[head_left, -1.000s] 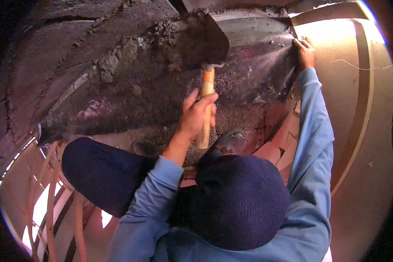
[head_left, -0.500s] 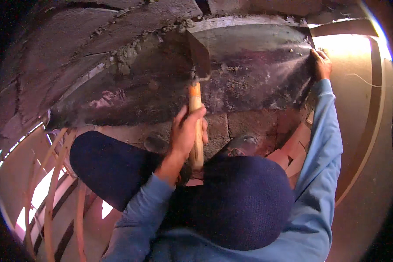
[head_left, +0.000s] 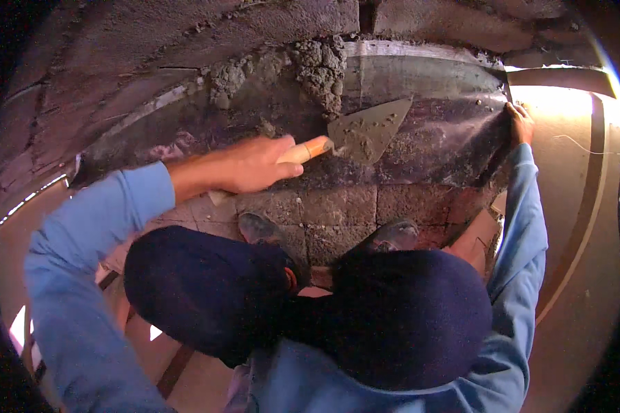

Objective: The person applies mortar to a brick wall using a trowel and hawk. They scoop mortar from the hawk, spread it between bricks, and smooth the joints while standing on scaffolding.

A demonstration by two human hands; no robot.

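Observation:
Closed round the wooden handle of a trowel (head_left: 373, 131), my left hand (head_left: 251, 165) is in front of the brick wall. The trowel's pointed blade is turned to the right, its face smeared with wet mortar. Beside the blade a lump of mortar (head_left: 320, 72) clings along the wall's joint and hangs over a dark sheet (head_left: 434, 144). My right hand (head_left: 521, 124) grips the right edge of this sheet, holding it against the wall; part of its fingers is hidden behind the edge.
Block wall (head_left: 269, 24) rises beyond the sheet. Below it are paving blocks (head_left: 341, 213), with my two shoes (head_left: 396, 234) on them. A piece of cardboard (head_left: 477, 237) lies near my right knee. A pale board (head_left: 565, 206) stands at the right.
My left hand has swung the trowel from pointing up to pointing right, forearm now across from the left. More mortar sits at the joint. My right hand stays on the sheet's edge.

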